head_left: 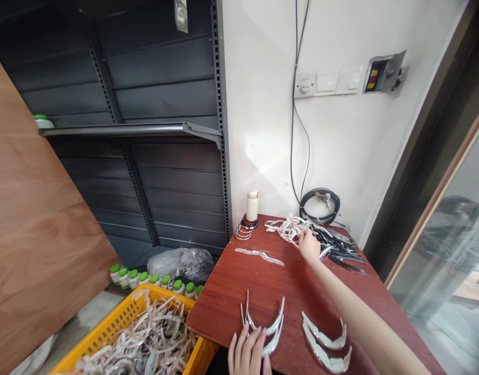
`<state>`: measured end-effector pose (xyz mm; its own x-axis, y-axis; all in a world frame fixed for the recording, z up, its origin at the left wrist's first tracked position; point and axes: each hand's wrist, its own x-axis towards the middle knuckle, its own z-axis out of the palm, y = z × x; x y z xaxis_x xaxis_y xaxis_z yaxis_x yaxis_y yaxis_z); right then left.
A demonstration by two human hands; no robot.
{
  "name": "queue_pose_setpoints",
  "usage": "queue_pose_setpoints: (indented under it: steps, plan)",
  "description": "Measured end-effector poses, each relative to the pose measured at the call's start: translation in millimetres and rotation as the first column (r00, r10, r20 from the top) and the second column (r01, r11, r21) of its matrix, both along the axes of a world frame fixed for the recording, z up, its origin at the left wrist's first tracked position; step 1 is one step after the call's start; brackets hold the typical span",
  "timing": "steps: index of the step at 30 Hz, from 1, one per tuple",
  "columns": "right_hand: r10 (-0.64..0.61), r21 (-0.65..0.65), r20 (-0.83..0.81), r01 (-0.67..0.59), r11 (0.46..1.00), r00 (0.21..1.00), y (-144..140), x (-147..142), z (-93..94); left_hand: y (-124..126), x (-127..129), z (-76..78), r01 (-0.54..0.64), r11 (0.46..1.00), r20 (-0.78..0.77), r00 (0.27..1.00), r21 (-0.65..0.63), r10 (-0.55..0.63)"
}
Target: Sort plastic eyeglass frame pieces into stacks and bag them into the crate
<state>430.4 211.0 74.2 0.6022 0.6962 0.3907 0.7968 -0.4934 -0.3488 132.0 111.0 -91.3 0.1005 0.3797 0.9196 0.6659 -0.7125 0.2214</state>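
My right hand [309, 246] reaches to the back of the red-brown table, its fingers closed at the edge of a pile of thin white strips [289, 228]. A white strip seems to be between the fingertips, though the hand partly hides it. Black strips [339, 247] lie just right of that hand. At the front edge, my left hand [247, 351] rests with fingers stretched out against curved white and silver trim pieces [277, 328]. Two more curved trim pieces [327, 346] lie to the right. A flat pale strip [259, 254] lies alone farther back.
A yellow basket [102, 333] full of similar strips stands left of the table [219, 291]. At the table's back are a cream bottle [252, 206], silver rings [243, 232] and a coiled black cable [302, 208]. Green-capped jars [133, 278] line the floor by the dark shelving [172, 177].
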Motion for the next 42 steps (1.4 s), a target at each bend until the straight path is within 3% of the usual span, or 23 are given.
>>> queue_pose_setpoints:
  steps: [3, 5, 7, 9, 10, 11, 13, 17, 18, 19, 21, 23, 25, 26, 28, 31, 37, 42]
  plan:
    - [0.184, 0.051, -0.012, -0.183, 0.982, 0.983, -16, -12, 9.9, -1, -1, 2.8, 0.041, 0.999, 0.019, 0.999, -0.006, -0.04]
    - [0.365, 0.061, 0.009, -0.365, 0.929, 0.931, -36, -29, 12.4, -2, 0, 4.8, 0.058, 0.998, 0.028, 0.998, -0.008, -0.058]
    - [0.614, 0.009, 0.007, -0.614, 0.789, 0.789, -61, -51, 11.2, -3, 2, 6.4, 0.065, 0.998, 0.04, 0.997, -0.017, -0.064]
    - [0.835, -0.084, -0.072, -0.838, 0.539, 0.545, -86, -71, 7.2, -5, 4, 7.5, 0.071, 0.997, 0.097, 0.993, -0.029, -0.068]
    - [0.893, -0.121, -0.128, -0.9, 0.418, 0.432, -96, -80, 4.8, -6, 5, 8.0, 0.074, 0.997, 0.127, 0.99, -0.034, -0.069]
    - [0.918, -0.151, -0.181, -0.932, 0.33, 0.354, -105, -87, 2.5, -6, 5, 8.5, 0.074, 0.997, 0.138, 0.988, -0.036, -0.069]
    - [0.922, -0.198, -0.243, -0.946, 0.258, 0.302, -114, -96, -0.9, -7, 3, 9.8, 0.071, 0.997, 0.088, 0.994, -0.038, -0.067]
    - [0.903, -0.235, -0.333, -0.951, 0.199, 0.271, -102, -96, 0.2, -8, -4, 13.6, 0.059, 0.997, -0.046, 0.997, -0.042, -0.061]
    - [0.882, -0.237, -0.361, -0.945, 0.227, 0.302, -95, -91, 1.7, -8, -5, 14.4, 0.057, 0.998, -0.046, 0.997, -0.04, -0.059]
    - [0.854, -0.24, -0.373, -0.927, 0.288, 0.362, -86, -86, 3.2, -8, -5, 15.0, 0.055, 0.998, -0.045, 0.997, -0.035, -0.056]
    - [0.762, -0.244, -0.329, -0.83, 0.501, 0.557, -66, -70, 5.0, -7, -5, 15.1, 0.053, 0.998, -0.041, 0.998, -0.022, -0.054]
    - [0.603, -0.212, -0.218, -0.641, 0.738, 0.767, -45, -52, 3.7, -5, -4, 13.7, 0.05, 0.999, -0.035, 0.998, -0.01, -0.05]
    - [0.4, -0.168, -0.122, -0.416, 0.894, 0.908, -27, -33, -1.6, -2, -3, 10.8, 0.043, 0.999, -0.033, 0.999, 0.019, -0.042]
    - [0.295, -0.152, -0.087, -0.305, 0.94, 0.952, -20, -25, -5.5, -1, -2, 9.0, 0.034, 0.999, -0.034, 0.999, 0.042, -0.033]
    - [0.139, -0.131, -0.045, -0.143, 0.981, 0.989, -9, -13, -14.6, 3, 0, 5.2, 0.012, 0.996, -0.031, 0.999, 0.091, -0.009]
    - [0.043, -0.104, -0.02, -0.045, 0.994, 0.999, 2, -1, -27.6, 7, 3, 0.8, -0.032, 0.991, -0.003, 0.999, 0.133, 0.033]
    - [0.045, -0.041, -0.037, -0.046, 0.998, 0.998, 7, 14, -41.6, 6, 4, 0.4, -0.031, 0.994, 0.014, 0.999, 0.1, 0.03]
    - [0.048, 0.073, -0.103, -0.041, 0.996, 0.994, 0, 19, -41.7, 7, 3, 1.6, -0.037, 0.992, -0.002, 0.999, 0.123, 0.037]
